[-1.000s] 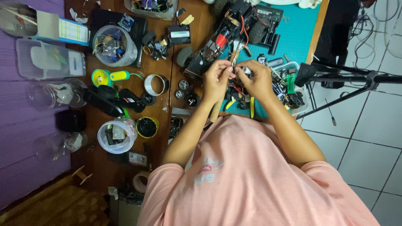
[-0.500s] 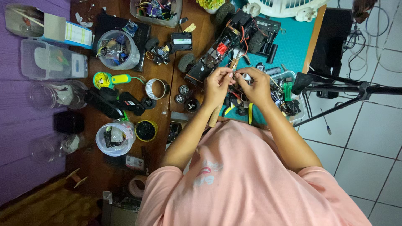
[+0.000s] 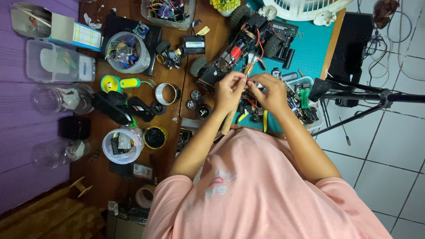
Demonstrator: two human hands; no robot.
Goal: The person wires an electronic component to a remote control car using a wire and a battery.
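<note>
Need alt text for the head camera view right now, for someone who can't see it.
Seen from above, a person in a pink shirt pinches a small part between left hand and right hand over a cluttered wooden table. A stripped model car chassis lies just beyond, on a teal cutting mat.

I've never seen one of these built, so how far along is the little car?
Already done: the car chassis carries wiring and some wheels. In hand: the left hand and right hand meet over a tiny part, too small to tell. Left: loose wheels lie on the table, and parts fill the tray, so it looks roughly midway.
</note>
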